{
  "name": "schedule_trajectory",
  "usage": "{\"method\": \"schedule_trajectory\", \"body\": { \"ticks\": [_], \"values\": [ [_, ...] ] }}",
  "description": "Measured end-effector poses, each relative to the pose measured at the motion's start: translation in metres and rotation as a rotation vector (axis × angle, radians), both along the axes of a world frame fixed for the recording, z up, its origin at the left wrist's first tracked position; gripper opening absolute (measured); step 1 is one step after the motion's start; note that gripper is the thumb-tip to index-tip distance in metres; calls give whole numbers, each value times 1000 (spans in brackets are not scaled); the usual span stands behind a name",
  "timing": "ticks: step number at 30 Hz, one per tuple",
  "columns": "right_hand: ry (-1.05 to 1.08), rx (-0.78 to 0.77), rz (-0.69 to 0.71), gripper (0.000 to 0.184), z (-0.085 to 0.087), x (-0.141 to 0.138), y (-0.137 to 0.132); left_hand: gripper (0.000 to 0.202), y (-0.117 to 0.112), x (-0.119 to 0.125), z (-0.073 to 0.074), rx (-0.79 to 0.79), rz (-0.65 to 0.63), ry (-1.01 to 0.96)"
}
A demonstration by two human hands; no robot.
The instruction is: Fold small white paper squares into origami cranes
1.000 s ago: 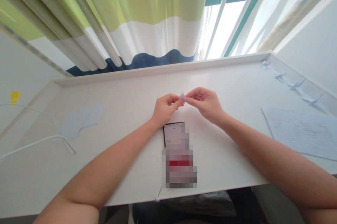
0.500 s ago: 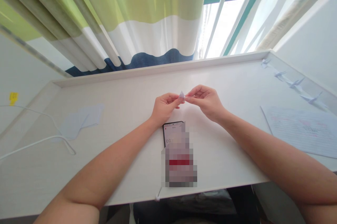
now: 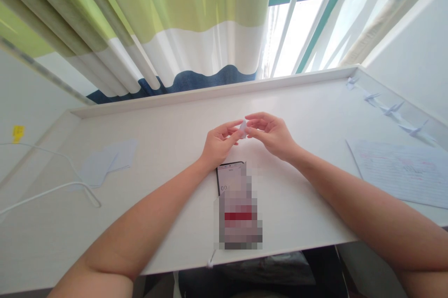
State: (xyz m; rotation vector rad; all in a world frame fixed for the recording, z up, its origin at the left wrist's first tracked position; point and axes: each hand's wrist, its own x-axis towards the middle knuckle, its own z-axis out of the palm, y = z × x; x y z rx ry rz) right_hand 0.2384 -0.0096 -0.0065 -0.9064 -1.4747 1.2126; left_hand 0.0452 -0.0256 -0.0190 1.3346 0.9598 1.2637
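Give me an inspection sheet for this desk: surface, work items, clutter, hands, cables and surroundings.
Surface: white desk with raised rim.
Work items: small folded paper between the hands.
Clutter: phone, partly pixelated; loose papers left; written sheet and four folded paper pieces right.
Hands: left hand pinches the small folded paper; right hand at its other side, grip unclear.
Cables: white cable, left.
Surroundings: banded curtain and barred window beyond the desk.

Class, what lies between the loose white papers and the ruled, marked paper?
In the head view: the left hand, folded white paper, right hand and black-edged rectangular phone.
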Motion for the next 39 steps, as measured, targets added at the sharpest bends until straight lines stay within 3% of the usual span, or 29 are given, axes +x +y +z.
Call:
{"method": "schedule_trajectory", "body": {
  "ticks": [10,19,24,29,39],
  "values": [
    [-178,177,-31,30,3,1,-4,55,0,0,-1,-40,-95,-90],
    [-262,316,-21,18,4,3,-4,59,1,-4,2,-138,-116,-36],
    [-379,560,-47,7,1,4,-4,51,3,-6,4,-188,-92,-28],
    [-528,755,-68,14,-3,5,-5,51,5,-6,4,-249,-68,-81],
    [-597,763,-40,17,-9,10,1,37,9,-12,6,-257,-197,-245]
  ]
}}
